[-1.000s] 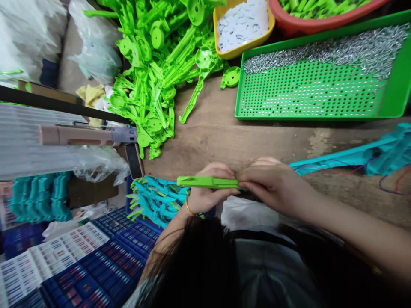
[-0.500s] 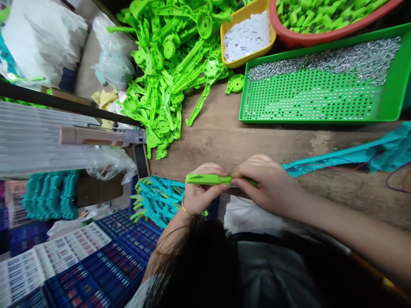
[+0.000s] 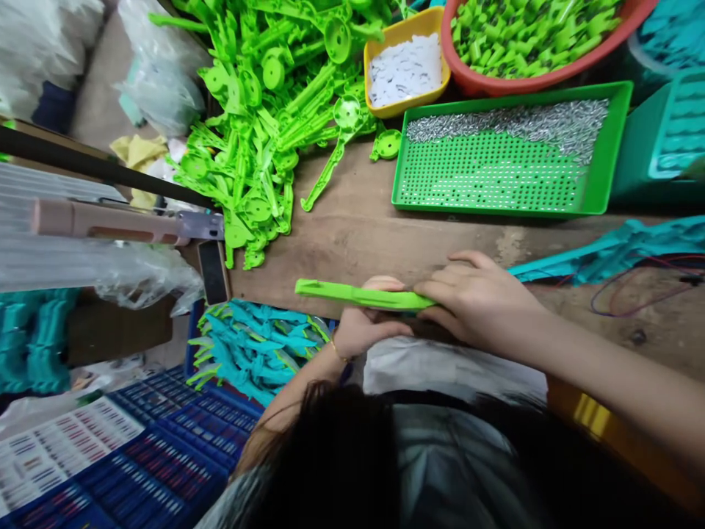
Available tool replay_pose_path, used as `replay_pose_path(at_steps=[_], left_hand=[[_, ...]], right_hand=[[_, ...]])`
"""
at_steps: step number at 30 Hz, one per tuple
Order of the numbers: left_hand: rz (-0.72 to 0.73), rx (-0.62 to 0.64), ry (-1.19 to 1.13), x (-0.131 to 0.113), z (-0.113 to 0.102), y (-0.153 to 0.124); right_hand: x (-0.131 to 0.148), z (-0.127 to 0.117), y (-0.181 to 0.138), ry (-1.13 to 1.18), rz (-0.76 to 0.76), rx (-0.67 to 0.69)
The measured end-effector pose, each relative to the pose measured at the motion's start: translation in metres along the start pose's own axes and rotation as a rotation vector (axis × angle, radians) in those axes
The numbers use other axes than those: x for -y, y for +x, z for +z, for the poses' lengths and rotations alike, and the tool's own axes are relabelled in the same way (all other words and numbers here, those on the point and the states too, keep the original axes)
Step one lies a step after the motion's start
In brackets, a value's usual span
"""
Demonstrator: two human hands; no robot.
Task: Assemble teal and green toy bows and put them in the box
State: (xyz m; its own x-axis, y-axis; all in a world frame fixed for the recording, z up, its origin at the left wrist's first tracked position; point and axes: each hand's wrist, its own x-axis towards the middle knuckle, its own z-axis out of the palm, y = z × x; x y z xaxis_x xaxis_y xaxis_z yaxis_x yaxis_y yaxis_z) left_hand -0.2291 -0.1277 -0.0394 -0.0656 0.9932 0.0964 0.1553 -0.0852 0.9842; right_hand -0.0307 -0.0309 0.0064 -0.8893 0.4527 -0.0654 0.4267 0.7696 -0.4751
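A long, narrow bright green plastic piece (image 3: 358, 295) lies level above the front edge of the table. My right hand (image 3: 468, 297) grips its right end, the fingers closed over it. Beneath the piece's middle is my left hand (image 3: 371, 328), with its thumb stretched out clear of the piece and its fingers partly hidden behind it. Whether the left fingers touch the piece is hard to see. Beyond both hands, a heap of similar green plastic parts (image 3: 253, 132) covers the table's far left.
A green perforated tray (image 3: 496, 209) holds small metal pins. Behind it stand a yellow bin (image 3: 405, 110) of white pieces and a red basin (image 3: 496, 88) of green bits. Teal parts (image 3: 617, 253) with wires lie right. A phone (image 3: 213, 272) and crate of teal-green pieces (image 3: 258, 345) are left.
The green piece has slid out from the left hand's grip and now shows more of its length. My left thumb has lifted off it. The camera view has shifted to the right.
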Motion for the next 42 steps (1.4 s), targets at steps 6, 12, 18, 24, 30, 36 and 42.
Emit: replay_pose_path(at_steps=[6,12,18,24,30,36,42], left_hand=[[0.051,-0.138,0.117,0.004,0.026,-0.003],[-0.241,-0.148,-0.066,0.002,0.029,-0.005],[-0.44,-0.016,-0.007,-0.004,0.047,-0.01],[-0.61,-0.18,-0.224,-0.009,0.042,-0.015],[-0.751,-0.15,-0.3,-0.014,0.0,-0.019],[-0.865,0.021,0.054,-0.012,-0.028,-0.016],[-0.377,-0.01,1.142,-0.031,-0.047,-0.007]], right_hand=[[0.004,0.002,0.004,0.018,-0.026,-0.055],[-0.005,-0.011,0.01,0.116,-0.03,0.004],[-0.003,-0.036,0.021,0.153,-0.03,0.117],[0.008,-0.027,0.014,0.09,-0.014,-0.118],[-0.021,-0.054,-0.08,0.139,0.39,-0.534],[-0.111,-0.032,-0.19,0.059,1.04,-0.432],[-0.124,0.006,-0.201,-0.008,0.94,-0.488]])
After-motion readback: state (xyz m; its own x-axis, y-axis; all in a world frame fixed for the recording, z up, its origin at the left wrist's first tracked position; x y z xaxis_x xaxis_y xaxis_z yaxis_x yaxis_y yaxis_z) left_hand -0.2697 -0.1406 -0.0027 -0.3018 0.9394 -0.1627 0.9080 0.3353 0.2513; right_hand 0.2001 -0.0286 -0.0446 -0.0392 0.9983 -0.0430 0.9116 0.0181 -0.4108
